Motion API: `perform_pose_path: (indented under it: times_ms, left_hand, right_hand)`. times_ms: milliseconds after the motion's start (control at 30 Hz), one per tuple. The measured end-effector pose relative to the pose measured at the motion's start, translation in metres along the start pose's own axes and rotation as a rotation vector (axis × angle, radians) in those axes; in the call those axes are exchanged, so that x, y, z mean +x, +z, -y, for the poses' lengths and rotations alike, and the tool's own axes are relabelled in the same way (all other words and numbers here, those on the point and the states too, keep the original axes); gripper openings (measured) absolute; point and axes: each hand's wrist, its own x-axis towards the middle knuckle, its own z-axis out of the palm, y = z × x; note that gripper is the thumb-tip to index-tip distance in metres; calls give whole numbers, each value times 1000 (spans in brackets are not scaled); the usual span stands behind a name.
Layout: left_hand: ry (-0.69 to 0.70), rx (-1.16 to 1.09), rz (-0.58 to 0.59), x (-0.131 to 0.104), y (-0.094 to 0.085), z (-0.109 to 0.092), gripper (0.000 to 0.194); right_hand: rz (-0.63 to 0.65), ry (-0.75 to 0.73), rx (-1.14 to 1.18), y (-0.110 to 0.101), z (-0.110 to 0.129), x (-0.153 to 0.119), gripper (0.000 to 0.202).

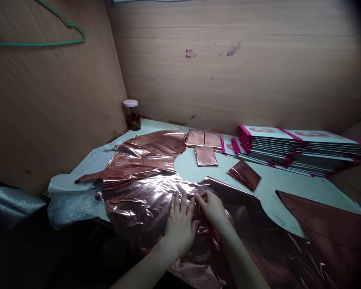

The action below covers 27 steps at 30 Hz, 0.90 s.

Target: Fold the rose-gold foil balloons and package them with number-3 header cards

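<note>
A large, flat rose-gold foil balloon (156, 182) is spread out, wrinkled, over the white tabletop and past its front edge. My left hand (180, 226) lies flat on the foil with its fingers stretched out. Just to the right, my right hand (213, 206) pinches a bit of the same foil between thumb and fingers. Beyond my hands lie folded foil squares (206, 156) and, farther right, another folded foil piece (245, 175). More dark rose foil (325, 220) covers the right side of the table.
Stacks of pink-edged printed packets (267, 146) stand at the back right. A lidded jar (132, 116) is in the back left corner. Clear plastic (75, 208) hangs at the left edge. Wooden panels (228, 72) close in the back and sides; a green hanger (42, 43) hangs on the left one.
</note>
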Motion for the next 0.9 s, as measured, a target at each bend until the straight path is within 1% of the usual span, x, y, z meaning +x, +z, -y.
perform_pose_path:
  times_ms: [100, 167, 267, 367, 433, 467, 533, 667, 733, 900]
  left_hand:
    - [12, -8, 14, -3, -3, 1, 67]
    - [14, -18, 25, -3, -6, 1, 67]
    - [19, -22, 47, -2, -10, 0, 65]
    - [22, 14, 60, 0, -8, -2, 69]
    - [20, 47, 51, -1, -4, -2, 71]
    - [20, 61, 39, -1, -2, -1, 72]
    - [22, 81, 10, -3, 1, 0, 73]
    - [24, 98, -34, -5, 3, 1, 74]
    - [23, 83, -33, -5, 2, 1, 73]
    - [22, 16, 9, -4, -4, 0, 71]
  right_hand:
    - [-35, -31, 123, 2, -5, 17, 10]
    - [-62, -51, 166, 4, -3, 21, 11]
    - [-136, -111, 168, 6, 9, 8, 11]
    - [-202, -232, 142, 9, 22, -13, 22]
    - [-226, -276, 134, 8, 22, -18, 29]
    - [-229, -272, 130, 7, 18, -15, 29]
    - [-195, -243, 120, 2, 6, -1, 25]
    - [-34, -258, 114, -10, -14, 31, 14]
    - [-2, -286, 110, -14, -17, 36, 12]
    - [22, -358, 91, -15, -18, 34, 11]
